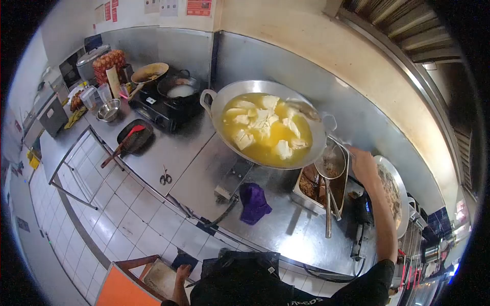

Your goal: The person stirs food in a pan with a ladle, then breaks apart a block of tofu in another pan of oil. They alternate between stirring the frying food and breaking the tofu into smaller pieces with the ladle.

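A large metal wok (206, 104) holds yellow liquid with white block-like pieces (262, 122). Close to its right side, my right hand (361, 164) reaches forward with fingers curled; what it grips cannot be made out. A long-handled strainer (331, 160) rests over a rectangular metal pan (304, 204) just left of this hand. To the hand's right stands a big metal bowl (400, 196) with pale brownish food. My left hand (182, 272) hangs low at my side, fingers curled in, above a light-coloured container (159, 279) beside an orange panel (122, 288).
A purple cloth (253, 204) and scissors (165, 177) lie along the counter's front. Farther left are a dark pan (137, 143) with a red utensil, a steel bowl (108, 110) and a black stove (158, 115) with pans. A black burner (362, 209) sits below my right forearm.
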Tool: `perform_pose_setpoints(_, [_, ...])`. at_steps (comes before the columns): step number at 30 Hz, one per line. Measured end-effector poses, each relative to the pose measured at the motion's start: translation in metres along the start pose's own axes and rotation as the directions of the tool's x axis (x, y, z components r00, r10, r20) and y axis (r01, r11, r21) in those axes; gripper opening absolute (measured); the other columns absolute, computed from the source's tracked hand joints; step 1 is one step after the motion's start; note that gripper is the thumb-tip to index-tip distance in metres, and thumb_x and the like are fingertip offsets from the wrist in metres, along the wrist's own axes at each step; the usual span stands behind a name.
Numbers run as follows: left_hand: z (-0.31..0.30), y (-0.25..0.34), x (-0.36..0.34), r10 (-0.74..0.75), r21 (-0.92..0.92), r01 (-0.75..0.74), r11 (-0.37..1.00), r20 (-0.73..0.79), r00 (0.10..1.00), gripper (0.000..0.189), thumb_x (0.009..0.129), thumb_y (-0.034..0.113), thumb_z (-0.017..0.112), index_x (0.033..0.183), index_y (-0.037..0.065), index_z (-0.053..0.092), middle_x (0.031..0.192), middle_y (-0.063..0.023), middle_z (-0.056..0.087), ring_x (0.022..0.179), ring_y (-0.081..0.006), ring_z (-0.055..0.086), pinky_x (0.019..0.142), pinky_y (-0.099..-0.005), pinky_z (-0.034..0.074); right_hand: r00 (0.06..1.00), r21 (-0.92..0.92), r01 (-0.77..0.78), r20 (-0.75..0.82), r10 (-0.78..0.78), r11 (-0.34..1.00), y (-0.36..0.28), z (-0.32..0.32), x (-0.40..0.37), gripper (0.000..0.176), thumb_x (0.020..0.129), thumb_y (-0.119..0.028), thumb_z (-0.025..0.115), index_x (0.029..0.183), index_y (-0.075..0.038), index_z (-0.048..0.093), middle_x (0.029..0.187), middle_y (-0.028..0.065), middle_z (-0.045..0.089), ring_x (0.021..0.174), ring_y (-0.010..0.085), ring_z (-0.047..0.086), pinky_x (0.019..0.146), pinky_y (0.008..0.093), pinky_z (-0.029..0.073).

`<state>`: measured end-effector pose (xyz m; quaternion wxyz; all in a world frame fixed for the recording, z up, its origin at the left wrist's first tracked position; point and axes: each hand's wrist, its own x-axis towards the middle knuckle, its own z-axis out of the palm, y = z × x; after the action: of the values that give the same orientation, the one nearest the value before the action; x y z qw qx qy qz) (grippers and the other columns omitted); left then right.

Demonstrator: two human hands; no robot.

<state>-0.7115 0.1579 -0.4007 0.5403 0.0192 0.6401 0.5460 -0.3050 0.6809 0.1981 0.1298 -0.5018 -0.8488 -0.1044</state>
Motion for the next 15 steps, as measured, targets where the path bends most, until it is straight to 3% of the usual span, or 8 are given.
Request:
perform_pose_setpoints(2, [-0.021, -0.020, -0.005, -0.011, -0.233, 0.027, 0.972, 0.072, 0.997, 0.031, 0.082, 0.031, 0.063, 0.084, 0.000, 0.063, 0.068, -0.0066, 0.061, 0.056, -0.0195, 0.056, 0.052, -0.0350, 0.044, 0.991, 0.042, 0.095, -0.095, -0.091, 0.995, 0.012, 0.020, 0.022, 0.036, 0.083, -0.005, 0.046, 0.115, -0.009, 0.060, 0.087, 0.0269, 0.061, 0.079, 0.0434, 0.060, 0.071, 0.0485, 0.050])
perform_pose_setpoints(3, [-0.038, -0.040, 0.003, 0.185, 0.247, -0.228, 0.942, 0.187, 0.965, 0.030, 0.083, 0.029, 0.062, 0.089, 0.000, 0.063, 0.070, -0.0070, 0.062, 0.058, -0.0207, 0.057, 0.053, -0.0353, 0.044, 0.990, 0.040, 0.098, -0.102, -0.093, 0.994, 0.014, 0.033, 0.036, 0.036, 0.083, -0.005, 0.046, 0.115, -0.009, 0.060, 0.087, 0.0269, 0.061, 0.079, 0.0434, 0.060, 0.071, 0.0485, 0.050])
perform_pose_setpoints(5, [-0.042, -0.061, 0.001, 0.289, 0.620, -0.470, 0.628, 0.375, 0.881, 0.030, 0.084, 0.028, 0.061, 0.094, -0.001, 0.063, 0.073, -0.0075, 0.063, 0.059, -0.0219, 0.057, 0.055, -0.0356, 0.045, 0.997, 0.043, 0.076, -0.020, -0.075, 0.996, 0.015, 0.059, 0.058, 0.035, 0.083, -0.006, 0.046, 0.115, -0.009, 0.061, 0.088, 0.0255, 0.063, 0.080, 0.0411, 0.062, 0.071, 0.0473, 0.050])
perform_pose_setpoints(9, [-0.027, -0.064, 0.004, 0.627, 0.778, -0.626, -0.056, 0.515, 0.584, 0.034, 0.082, 0.029, 0.062, 0.095, -0.002, 0.061, 0.076, -0.0089, 0.063, 0.060, -0.0219, 0.058, 0.054, -0.0356, 0.045, 0.998, 0.096, 0.061, -0.011, -0.060, 0.993, 0.018, 0.125, 0.101, 0.035, 0.081, -0.006, 0.046, 0.110, -0.007, 0.063, 0.097, 0.0237, 0.062, 0.092, 0.0409, 0.060, 0.081, 0.0441, 0.049])
perform_pose_setpoints(10, [-0.028, -0.063, -0.002, 0.498, 0.617, -0.478, 0.626, 0.156, 0.853, 0.035, 0.081, 0.030, 0.063, 0.094, -0.003, 0.061, 0.075, -0.0091, 0.063, 0.060, -0.0205, 0.058, 0.053, -0.0346, 0.045, 0.995, 0.126, 0.095, -0.002, -0.095, 0.988, 0.016, 0.137, 0.106, 0.033, 0.081, -0.007, 0.045, 0.110, -0.007, 0.063, 0.095, 0.0235, 0.063, 0.090, 0.0396, 0.061, 0.079, 0.0440, 0.049])
perform_pose_setpoints(11, [-0.024, -0.060, -0.006, 0.310, 0.400, -0.305, 0.865, 0.053, 0.949, 0.036, 0.081, 0.030, 0.064, 0.094, -0.003, 0.061, 0.075, -0.0093, 0.062, 0.060, -0.0198, 0.058, 0.052, -0.0341, 0.045, 0.991, 0.155, 0.128, 0.007, -0.131, 0.980, 0.012, 0.144, 0.112, 0.032, 0.082, -0.008, 0.045, 0.109, -0.007, 0.063, 0.093, 0.0233, 0.063, 0.089, 0.0383, 0.062, 0.078, 0.0439, 0.050])
perform_pose_setpoints(12, [-0.020, -0.055, -0.011, 0.105, 0.124, -0.098, 0.987, -0.052, 0.993, 0.036, 0.080, 0.030, 0.064, 0.093, -0.003, 0.061, 0.075, -0.0094, 0.062, 0.060, -0.0191, 0.058, 0.051, -0.0337, 0.045, 0.990, 0.159, 0.135, 0.006, -0.138, 0.978, 0.003, 0.144, 0.118, 0.032, 0.082, -0.008, 0.045, 0.109, -0.007, 0.063, 0.093, 0.0233, 0.063, 0.089, 0.0383, 0.062, 0.078, 0.0439, 0.050])
perform_pose_setpoints(15, [0.006, -0.034, -0.010, -0.152, 0.301, 0.203, 0.932, -0.184, 0.971, 0.037, 0.077, 0.031, 0.068, 0.088, -0.004, 0.061, 0.071, -0.0089, 0.059, 0.058, -0.0166, 0.057, 0.047, -0.0305, 0.045, 0.960, -0.135, 0.106, 0.272, -0.066, 0.985, -0.020, 0.149, 0.140, 0.029, 0.082, -0.009, 0.047, 0.106, -0.006, 0.063, 0.093, 0.0234, 0.064, 0.087, 0.0375, 0.063, 0.076, 0.0463, 0.050])
